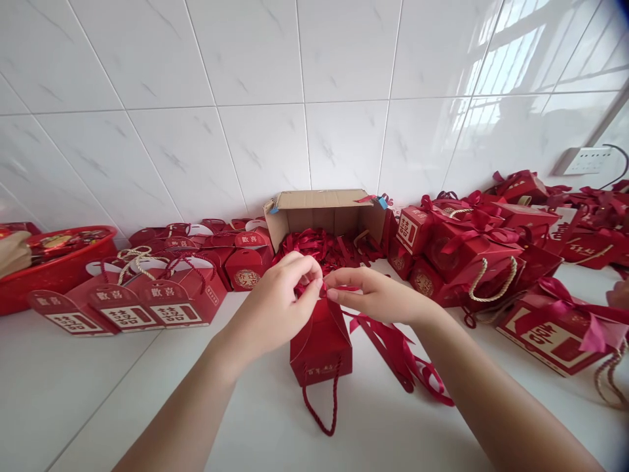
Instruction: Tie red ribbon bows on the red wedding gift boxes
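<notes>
A small red gift box stands in front of me, its dark red rope handle hanging down the near side onto the table. Above its top, my left hand is closed, thumb and fingers pinching a red ribbon. My right hand meets it from the other side, fingertips closed on the same ribbon. The ribbon's exact shape between the fingers is partly hidden. Loose red ribbons lie on the table just right of the box.
Behind the box, an open cardboard box holds many ribbons. Red gift boxes line the left; bow-tied boxes pile up at right. A red basin sits far left, with another person's hand beside it. A tiled wall closes the back.
</notes>
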`<state>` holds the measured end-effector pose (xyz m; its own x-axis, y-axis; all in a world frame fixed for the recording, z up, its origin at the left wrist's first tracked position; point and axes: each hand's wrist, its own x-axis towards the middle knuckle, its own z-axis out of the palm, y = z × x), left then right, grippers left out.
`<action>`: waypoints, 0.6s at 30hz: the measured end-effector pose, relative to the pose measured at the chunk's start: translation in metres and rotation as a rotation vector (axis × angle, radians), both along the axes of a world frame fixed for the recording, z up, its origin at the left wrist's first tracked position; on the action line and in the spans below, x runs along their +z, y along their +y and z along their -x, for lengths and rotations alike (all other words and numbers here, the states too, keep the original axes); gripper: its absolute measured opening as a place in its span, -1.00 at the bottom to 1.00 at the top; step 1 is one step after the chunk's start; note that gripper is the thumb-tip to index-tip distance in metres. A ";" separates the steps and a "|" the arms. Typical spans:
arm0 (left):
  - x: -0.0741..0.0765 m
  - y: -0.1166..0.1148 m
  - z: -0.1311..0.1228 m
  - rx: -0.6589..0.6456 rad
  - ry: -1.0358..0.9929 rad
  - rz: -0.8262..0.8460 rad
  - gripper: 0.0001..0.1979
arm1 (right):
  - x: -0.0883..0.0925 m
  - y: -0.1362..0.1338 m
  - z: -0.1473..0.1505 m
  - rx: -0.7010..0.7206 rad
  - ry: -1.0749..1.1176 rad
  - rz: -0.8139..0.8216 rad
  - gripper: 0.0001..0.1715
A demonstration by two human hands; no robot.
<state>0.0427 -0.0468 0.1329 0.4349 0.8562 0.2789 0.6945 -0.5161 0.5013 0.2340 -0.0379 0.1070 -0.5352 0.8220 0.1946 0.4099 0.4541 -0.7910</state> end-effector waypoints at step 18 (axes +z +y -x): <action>-0.019 0.017 0.010 0.030 0.301 0.265 -0.85 | 0.040 -0.047 -0.039 -0.318 0.772 -0.310 -0.80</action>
<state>0.0322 -0.0300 0.1138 0.4370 0.8950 -0.0892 0.8434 -0.3733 0.3864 0.2734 -0.0847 0.1468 0.0821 0.7599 0.6448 -0.0435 0.6491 -0.7594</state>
